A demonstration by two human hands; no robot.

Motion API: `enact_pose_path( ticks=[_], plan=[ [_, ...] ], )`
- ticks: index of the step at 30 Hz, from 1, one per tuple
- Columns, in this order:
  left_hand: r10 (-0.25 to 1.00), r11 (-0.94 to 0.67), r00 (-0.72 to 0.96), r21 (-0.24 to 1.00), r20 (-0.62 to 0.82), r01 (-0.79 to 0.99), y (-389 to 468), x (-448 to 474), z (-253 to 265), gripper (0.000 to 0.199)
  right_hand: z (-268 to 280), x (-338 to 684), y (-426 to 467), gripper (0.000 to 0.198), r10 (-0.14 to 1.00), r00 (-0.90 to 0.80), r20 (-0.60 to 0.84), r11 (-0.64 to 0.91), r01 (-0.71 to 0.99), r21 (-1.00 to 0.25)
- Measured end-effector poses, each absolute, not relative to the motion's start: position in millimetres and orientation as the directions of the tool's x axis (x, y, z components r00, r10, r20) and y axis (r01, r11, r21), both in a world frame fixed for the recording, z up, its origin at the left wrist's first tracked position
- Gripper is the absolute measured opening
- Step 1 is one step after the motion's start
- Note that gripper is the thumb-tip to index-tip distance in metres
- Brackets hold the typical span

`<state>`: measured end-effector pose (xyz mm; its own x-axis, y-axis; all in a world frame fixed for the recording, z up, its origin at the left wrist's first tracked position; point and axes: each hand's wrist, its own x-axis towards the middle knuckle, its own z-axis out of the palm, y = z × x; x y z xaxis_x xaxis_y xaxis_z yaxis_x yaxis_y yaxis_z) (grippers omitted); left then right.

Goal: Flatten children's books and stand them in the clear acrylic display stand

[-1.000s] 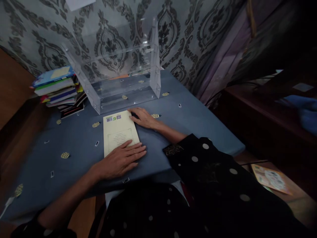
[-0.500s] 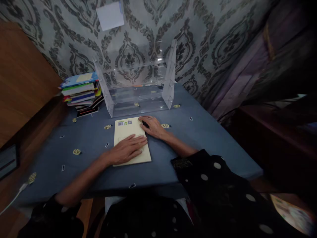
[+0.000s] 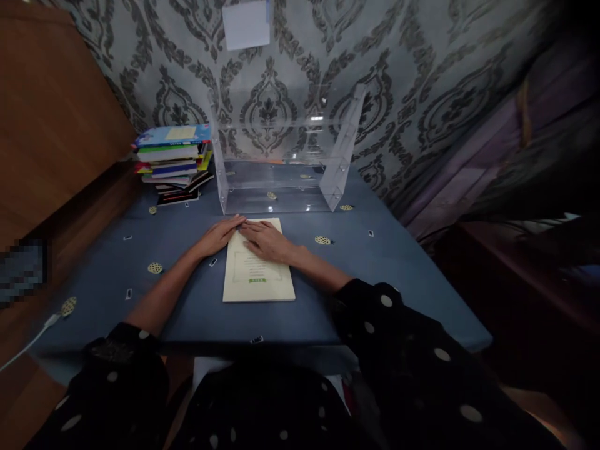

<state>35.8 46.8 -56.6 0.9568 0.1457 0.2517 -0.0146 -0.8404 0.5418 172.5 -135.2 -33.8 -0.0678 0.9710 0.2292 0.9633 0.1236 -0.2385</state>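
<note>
My left hand (image 3: 220, 236), fingers together, and right hand (image 3: 267, 242), slightly spread, are apparently steadying the booklet's (image 3: 259, 292) far end.

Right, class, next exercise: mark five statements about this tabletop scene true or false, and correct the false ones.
1. The right hand lies on the cream booklet. True.
2. The left hand is at the booklet's far left corner. True.
3. The clear rack stands between the booklet and the wearer. False: it stands beyond the booklet.
4. The book stack is left of the rack. True.
5. The tablecloth is plain white. False: it is blue-grey with small yellow prints.
</note>
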Motion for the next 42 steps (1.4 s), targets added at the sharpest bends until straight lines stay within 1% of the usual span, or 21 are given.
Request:
enact_pose_path(
  ticks=[3,7,13,16,19,22,24,27,30,33,36,40,41,42],
  plan=[
    [0.184,-0.781,0.939,0.624,0.289,-0.038,51.4,35.9,-62.1,0.055,-40.8,156.7,-119.1,0.043,0.965,-0.107,0.240,0.166,0.957,-0.240],
    [0.172,-0.726,0.933,0.681,0.316,-0.097,57.5,36.2,-66.0,0.055,-46.6,143.0,-121.8,0.046,0.962,-0.156,0.224,0.212,0.943,-0.255],
    [0.199,-0.731,0.926,0.678,0.321,-0.078,52.8,37.5,-61.3,0.048,-39.7,112.6,-157.2,0.050,0.941,-0.313,0.132,0.337,0.906,-0.256],
    [0.217,-0.747,0.922,0.663,0.319,-0.054,47.7,37.3,-57.5,0.045,-38.4,92.9,-177.7,0.052,0.911,-0.394,0.123,0.413,0.880,-0.235],
    [0.234,-0.772,0.921,0.635,0.311,-0.018,44.0,36.7,-54.4,0.044,-39.0,78.8,-197.1,0.055,0.897,-0.419,0.142,0.441,0.871,-0.214],
    [0.249,-0.795,0.922,0.607,0.296,0.020,40.6,35.1,-51.8,0.045,-39.4,73.8,-215.1,0.056,0.912,-0.379,0.159,0.405,0.892,-0.201],
    [0.260,-0.808,0.922,0.587,0.288,0.045,38.0,33.1,-50.4,0.045,-39.6,75.5,-227.0,0.059,0.934,-0.313,0.171,0.344,0.917,-0.202],
    [0.281,-0.835,0.917,0.544,0.284,0.087,33.8,29.3,-49.2,0.045,-41.3,83.9,-244.6,0.065,0.973,-0.161,0.166,0.194,0.958,-0.211],
    [0.296,-0.855,0.911,0.504,0.286,0.120,29.8,26.7,-49.0,0.047,-45.1,95.0,-259.7,0.067,0.989,0.008,0.150,0.025,0.975,-0.219],
    [0.313,-0.867,0.907,0.474,0.281,0.153,24.9,25.9,-47.2,0.048,-49.1,102.7,-270.3,0.069,0.979,0.122,0.163,-0.077,0.963,-0.257],
    [0.329,-0.879,0.905,0.438,0.269,0.189,15.3,21.9,-42.4,0.049,-49.9,103.3,-280.0,0.078,0.976,0.139,0.169,-0.083,0.951,-0.299],
    [0.331,-0.888,0.906,0.413,0.263,0.205,-9.6,0.1,-36.1,0.047,-48.1,95.2,-306.8,0.095,0.984,0.061,0.165,-0.004,0.945,-0.327],
    [0.321,-0.891,0.911,0.408,0.258,0.199,-17.5,-8.3,-35.4,0.047,-48.7,92.3,-316.5,0.097,0.985,0.038,0.169,0.020,0.943,-0.331],
    [0.317,-0.895,0.914,0.399,0.255,0.199,-25.6,-17.2,-35.2,0.047,-50.1,89.3,-326.5,0.095,0.984,0.022,0.179,0.040,0.942,-0.333]
  ],
)
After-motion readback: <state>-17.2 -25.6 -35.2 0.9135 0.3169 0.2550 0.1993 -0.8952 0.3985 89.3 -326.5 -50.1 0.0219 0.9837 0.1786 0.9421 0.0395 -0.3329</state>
